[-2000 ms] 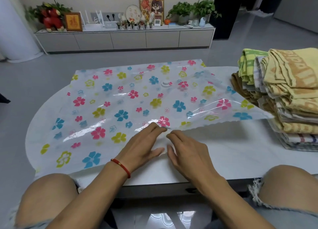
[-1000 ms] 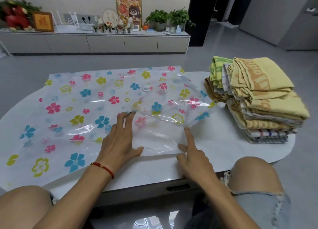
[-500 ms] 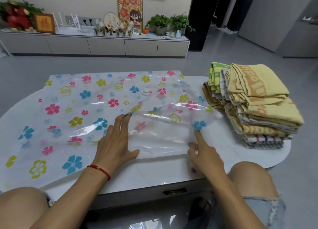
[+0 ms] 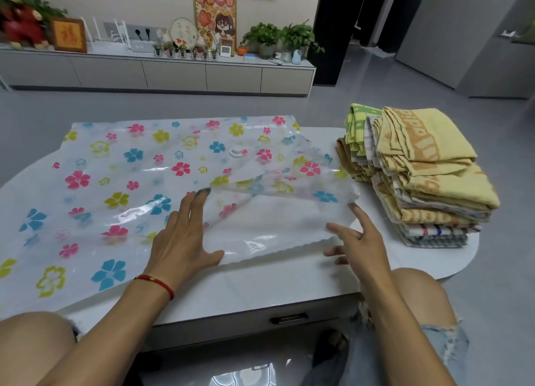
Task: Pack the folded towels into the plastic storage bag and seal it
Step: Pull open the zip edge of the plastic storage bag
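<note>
A clear plastic storage bag (image 4: 121, 182) printed with coloured flowers lies spread over the white table (image 4: 260, 287). Its near right mouth is parted, the top layer raised. My left hand (image 4: 182, 235) is slid flat into the opening, fingers apart, lifting that layer. My right hand (image 4: 356, 240) hovers at the mouth's right end with fingers spread, index tip at the lifted edge, holding nothing. A stack of folded towels (image 4: 419, 177), mostly yellow, stands on the table's right side, just beyond the bag.
A white valve cap (image 4: 237, 151) sits on the bag's far middle. My bare knees flank the table's near edge, which has a drawer handle (image 4: 288, 318). A long low sideboard (image 4: 173, 72) with plants and ornaments lines the far wall across grey floor.
The bag's mouth has been opened. My left hand went inside and lifted the top layer; my right hand slid right along the edge toward the towels. The view turned right.
</note>
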A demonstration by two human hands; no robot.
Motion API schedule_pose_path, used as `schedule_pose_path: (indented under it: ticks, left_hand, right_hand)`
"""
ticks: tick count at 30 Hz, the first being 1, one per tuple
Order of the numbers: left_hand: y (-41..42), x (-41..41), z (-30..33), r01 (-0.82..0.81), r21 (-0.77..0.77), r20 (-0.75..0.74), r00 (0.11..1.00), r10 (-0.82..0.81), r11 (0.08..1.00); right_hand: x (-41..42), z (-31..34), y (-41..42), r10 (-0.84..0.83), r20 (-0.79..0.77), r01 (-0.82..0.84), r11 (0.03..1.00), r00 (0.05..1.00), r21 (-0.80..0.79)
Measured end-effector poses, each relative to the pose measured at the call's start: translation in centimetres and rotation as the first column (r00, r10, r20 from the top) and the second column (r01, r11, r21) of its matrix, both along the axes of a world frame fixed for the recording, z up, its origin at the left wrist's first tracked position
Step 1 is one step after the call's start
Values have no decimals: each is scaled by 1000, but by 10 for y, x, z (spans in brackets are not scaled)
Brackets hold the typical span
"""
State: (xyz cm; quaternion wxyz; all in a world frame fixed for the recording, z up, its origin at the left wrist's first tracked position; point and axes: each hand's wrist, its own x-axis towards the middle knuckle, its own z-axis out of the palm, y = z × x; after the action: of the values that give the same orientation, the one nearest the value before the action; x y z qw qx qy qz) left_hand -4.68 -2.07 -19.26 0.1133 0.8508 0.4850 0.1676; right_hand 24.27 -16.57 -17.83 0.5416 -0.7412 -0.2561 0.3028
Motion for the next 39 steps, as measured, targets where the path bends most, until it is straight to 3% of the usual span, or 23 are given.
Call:
schedule_pose_path:
  ticks: [3,4,6,7,9,11,13,15,17,20,25,27,30,34,37,39]
  left_hand:
    - [-2,4,0,-7,34,-12,1000,7,999]
    - [-2,4,-1,-4,31,-4,1000,4,1000]
    - [-2,4,-4,20,7,26,999,-21,1000]
    - [-2,4,-6,36,0,39,999,-36,999]
    - [-3,5,-7,49,3,69,996,-49,999]
    - [-5,6,-4,70,30,144,987,-74,997]
    - [-7,5,-1,127,31,234,963,-131,991]
    - [-8,-2,1,179,19,233,956,-179,984]
    - [-13,-13,2,156,59,127,979,-162,986]
    - [-21,-25,8,-28,242,-15,999,33,970]
    - [5,-26,34,-136,197,32,991,132,971]
    - [23,-27,45,-185,137,127,978,168,973]
    - [35,-28,48,-108,-130,272,952,140,986]
    - [25,-33,40,76,-275,312,950,14,959]
    - [14,-43,31,135,-270,148,984,-97,953]
    - [8,-50,27,139,-152,26,990,-137,979]
  right_hand:
    - [-4,1,1,-8,-157,-4,997,988,-78]
    - [-7,0,1,-6,-93,-3,995,996,-97]
    - [-20,-3,1,75,236,-45,990,969,-131]
    - [-33,-5,1,141,432,-90,987,891,-136]
    - [-68,-12,6,274,732,-259,956,623,-137]
    - [-105,-22,23,398,852,-425,873,341,-238]
    - [-136,-33,41,530,824,-493,781,199,-384]
    - [-149,-42,53,575,793,-507,754,202,-417]
    - [-152,-43,56,516,818,-511,790,256,-338]
    - [-150,-46,56,391,863,-530,829,321,-178]
    - [-145,-53,50,490,809,-502,814,325,-291]
    - [-143,-55,41,498,809,-482,817,311,-318]
    - [-152,-51,37,493,822,-427,833,285,-352]
    - [-176,-31,58,533,781,-542,782,326,-307]
    - [-184,-21,70,574,772,-568,744,273,-352]
    - [-182,-20,70,571,772,-586,738,278,-335]
